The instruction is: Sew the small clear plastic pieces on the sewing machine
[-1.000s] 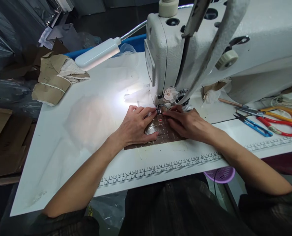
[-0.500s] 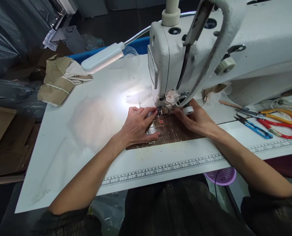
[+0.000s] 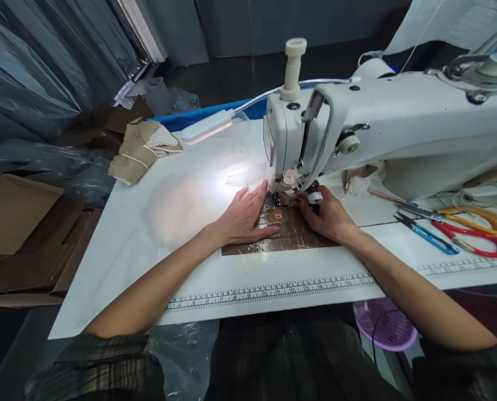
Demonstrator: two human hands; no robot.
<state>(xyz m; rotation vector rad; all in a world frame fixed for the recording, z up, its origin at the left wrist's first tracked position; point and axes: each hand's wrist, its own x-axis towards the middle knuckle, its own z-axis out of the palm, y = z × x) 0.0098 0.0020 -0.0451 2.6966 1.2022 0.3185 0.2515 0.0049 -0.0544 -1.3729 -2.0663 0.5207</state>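
- Brown sheet (image 3: 302,231): on the white table (image 3: 118,262), just on the near side of the presser foot (image 3: 282,199), long axis running left to right.
- Left hand (image 3: 246,217): laid over the sheet's left part, thumb and fingers apart — nothing clasped.
- Right hand (image 3: 330,214): curled at the sheet's right rear, beside the foot; whether it pinches anything, I cannot tell.
- Sewing machine (image 3: 399,122): above; blue snips (image 3: 432,238) lie farther right.
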